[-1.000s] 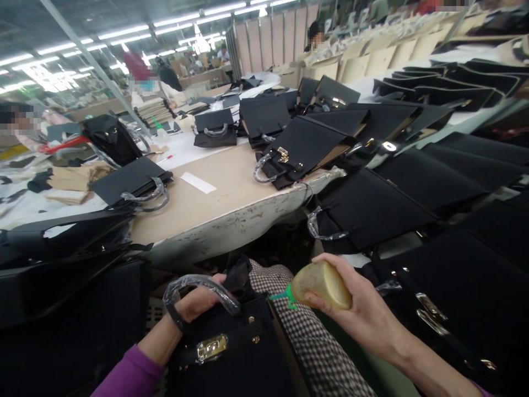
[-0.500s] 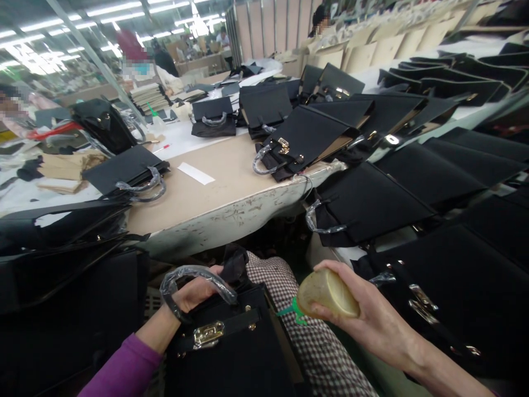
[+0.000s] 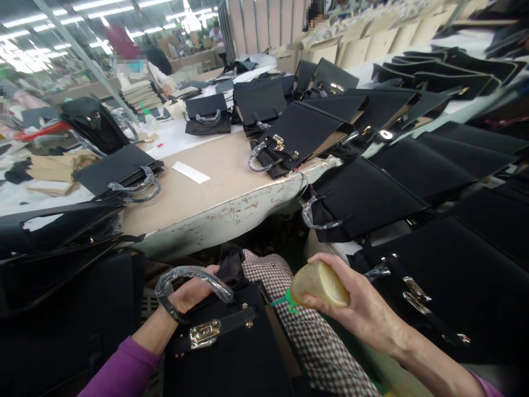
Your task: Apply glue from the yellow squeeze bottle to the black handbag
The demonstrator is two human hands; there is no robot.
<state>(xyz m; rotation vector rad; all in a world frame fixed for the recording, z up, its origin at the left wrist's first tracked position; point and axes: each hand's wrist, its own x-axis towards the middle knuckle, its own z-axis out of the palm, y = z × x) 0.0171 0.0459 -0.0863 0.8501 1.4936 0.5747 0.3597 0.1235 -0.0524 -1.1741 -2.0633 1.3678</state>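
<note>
A black handbag (image 3: 231, 353) with a gold clasp (image 3: 204, 334) lies across my lap. My left hand (image 3: 194, 292) reaches through its plastic-wrapped handle (image 3: 184, 273) and grips the bunched black fabric (image 3: 231, 264) at the bag's top; some fingers are hidden. My right hand (image 3: 351, 298) is wrapped round a yellowish squeeze bottle (image 3: 318, 284), held tilted nearly on its side. The bottle's green nozzle (image 3: 289, 300) points left, its tip at the bag's right side edge near the top corner. Whether the tip touches the edge I cannot tell.
Ahead stands a table with a tan board (image 3: 223, 160), a white strip (image 3: 190, 172) and several black bags (image 3: 301, 132). More bags (image 3: 372, 193) overlap on the right, and others (image 3: 53, 231) are stacked at left. A co-worker (image 3: 136, 71) is across the table.
The bottle has moved slightly left and up, bringing its nozzle tip closer to the bag's side edge. My left hand keeps its hold. The whole view has shifted a little.
</note>
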